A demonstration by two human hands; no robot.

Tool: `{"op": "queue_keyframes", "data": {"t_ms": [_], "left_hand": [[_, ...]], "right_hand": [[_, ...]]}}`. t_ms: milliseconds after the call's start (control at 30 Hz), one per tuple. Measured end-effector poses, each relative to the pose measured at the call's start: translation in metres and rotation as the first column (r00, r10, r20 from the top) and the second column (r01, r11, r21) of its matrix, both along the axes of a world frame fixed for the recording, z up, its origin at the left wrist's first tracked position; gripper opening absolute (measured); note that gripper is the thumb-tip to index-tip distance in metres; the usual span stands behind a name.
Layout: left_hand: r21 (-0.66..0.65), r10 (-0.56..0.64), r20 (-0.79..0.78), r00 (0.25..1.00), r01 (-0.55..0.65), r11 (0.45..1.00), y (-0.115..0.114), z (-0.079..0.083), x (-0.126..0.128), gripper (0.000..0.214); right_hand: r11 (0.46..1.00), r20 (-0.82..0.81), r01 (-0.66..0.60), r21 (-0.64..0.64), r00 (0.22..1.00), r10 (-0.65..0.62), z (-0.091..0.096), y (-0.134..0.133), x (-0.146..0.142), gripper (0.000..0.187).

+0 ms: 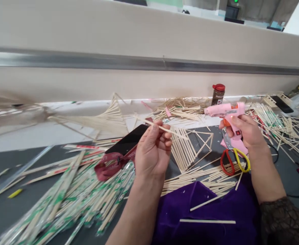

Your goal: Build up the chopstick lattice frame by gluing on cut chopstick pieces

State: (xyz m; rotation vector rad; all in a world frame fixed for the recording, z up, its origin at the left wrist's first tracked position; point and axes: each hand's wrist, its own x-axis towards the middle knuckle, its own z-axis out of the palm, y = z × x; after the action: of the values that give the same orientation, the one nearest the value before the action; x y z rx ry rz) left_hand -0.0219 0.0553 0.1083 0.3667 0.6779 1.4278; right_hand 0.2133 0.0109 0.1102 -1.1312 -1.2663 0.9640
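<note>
Between the thumb and fingers of my left hand (153,149) is a thin wooden chopstick (176,133), held up above the table and slanting down to the right. My right hand (245,131) grips a pink glue gun (224,109) by its handle, the nozzle pointing left. A small light glows on the gun. Below and between my hands lies a flat panel of chopsticks (182,149) set side by side, with a triangular stick frame (203,141) at its right. Scissors (234,160) with a red and a yellow handle lie under my right hand.
Paper- and plastic-wrapped chopsticks (88,194) cover the left side. A black phone (126,139) with a dark red strap lies behind my left hand. Loose sticks (203,183) rest near a purple cloth (205,234). A red-lidded bottle (218,93) stands by the wall.
</note>
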Motion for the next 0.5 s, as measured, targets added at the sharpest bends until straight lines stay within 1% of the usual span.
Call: {"op": "queue_keyframes", "data": {"t_ms": [67, 133, 233, 367, 500], "left_hand": [[-0.001, -0.018, -0.005, 1.0, 0.018, 1.0, 0.0, 0.0, 0.0, 0.026], [0.028, -0.053, -0.021, 0.998, 0.054, 0.998, 0.0, -0.001, -0.001, 0.016], [0.081, -0.102, -0.069, 0.992, 0.107, 0.991, 0.002, -0.005, -0.003, 0.005], [0.072, -0.118, -0.108, 0.987, 0.126, 0.989, 0.003, -0.008, -0.003, 0.006], [0.088, -0.163, -0.138, 0.977, 0.176, 0.981, 0.001, -0.008, 0.0, 0.01]], "right_hand": [[1.0, -0.131, 0.005, 0.019, 0.991, -0.002, -0.003, 0.008, 0.004, 0.029], [1.0, -0.248, -0.002, 0.022, 0.969, 0.007, -0.005, 0.013, 0.009, 0.026], [1.0, -0.365, -0.01, 0.024, 0.931, 0.018, -0.007, 0.017, 0.016, 0.025], [0.999, -0.334, -0.038, 0.039, 0.941, 0.049, -0.013, 0.017, 0.025, 0.032], [1.0, -0.312, 0.007, 0.021, 0.95, -0.001, -0.016, 0.012, 0.034, 0.039]]}}
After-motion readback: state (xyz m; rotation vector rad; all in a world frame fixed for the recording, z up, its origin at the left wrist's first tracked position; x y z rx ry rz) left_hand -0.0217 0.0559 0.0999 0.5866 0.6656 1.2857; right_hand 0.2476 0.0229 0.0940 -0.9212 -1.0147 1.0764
